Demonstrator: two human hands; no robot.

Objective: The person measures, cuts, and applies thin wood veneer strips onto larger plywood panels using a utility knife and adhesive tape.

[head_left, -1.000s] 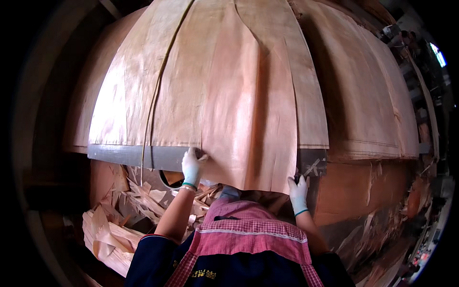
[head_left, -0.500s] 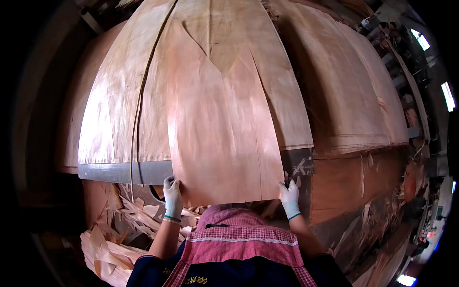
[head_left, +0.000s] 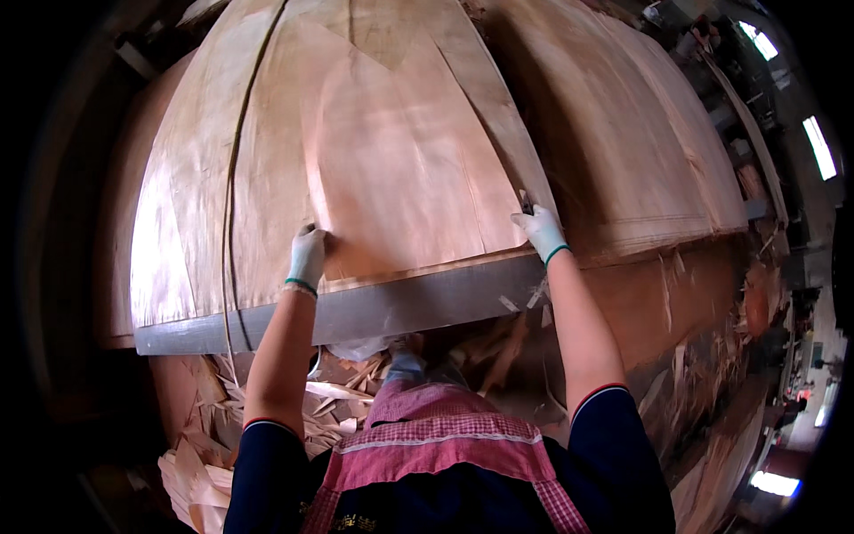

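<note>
A thin pinkish wood veneer sheet (head_left: 400, 169) with a notched far end lies over a larger pale veneer layer (head_left: 191, 214) on the bench. My left hand (head_left: 308, 256), in a white glove with a green cuff edge, is closed on the sheet's near left corner. At the near right corner my right hand (head_left: 540, 231), gloved the same way, pinches the sheet's edge. A small dark object (head_left: 526, 205) shows at its fingers; its kind is too small to tell. The sheet's near edge sits just inside the grey bench edge (head_left: 400, 301).
A dark cord (head_left: 233, 169) runs lengthwise over the veneer at left. Another veneer-covered stack (head_left: 632, 151) stands at right, past a shadowed gap. Torn veneer scraps (head_left: 200, 485) pile up below the bench at left, with more strips on the floor at right.
Both hands have moved forward, away from my body, carrying the veneer sheet farther onto the bench. Its near edge, earlier hanging past the grey edge, now lies on the layer beneath.
</note>
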